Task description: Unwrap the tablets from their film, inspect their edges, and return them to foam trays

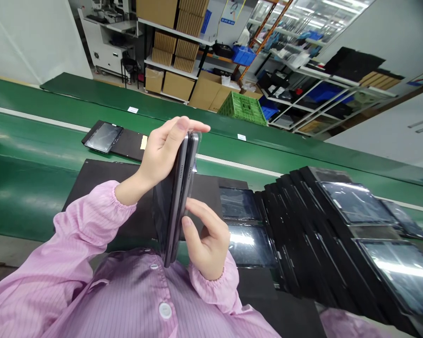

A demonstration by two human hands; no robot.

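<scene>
Two dark tablets [178, 188] stand on edge, face to face and seen edge-on, in front of my chest. Rows of small speaker holes show along their edges. My left hand [164, 150] grips them at the far upper end, its fingers reaching over the top. Clear film seems to stick out by the right tablet's upper corner. My right hand [207, 237] is at the right tablet's outer side, thumb and index finger bent against it near the middle. Whether a film edge is between those fingertips cannot be made out. Below lies a black foam mat [91, 188].
To the right, black foam trays [303, 234] stand in a tilted stack, with several glossy tablets [356, 202] on them. Another tablet [104, 137] lies far left on the green conveyor [28, 126]. A green crate [243, 108] and shelves with cartons [178, 87] stand beyond.
</scene>
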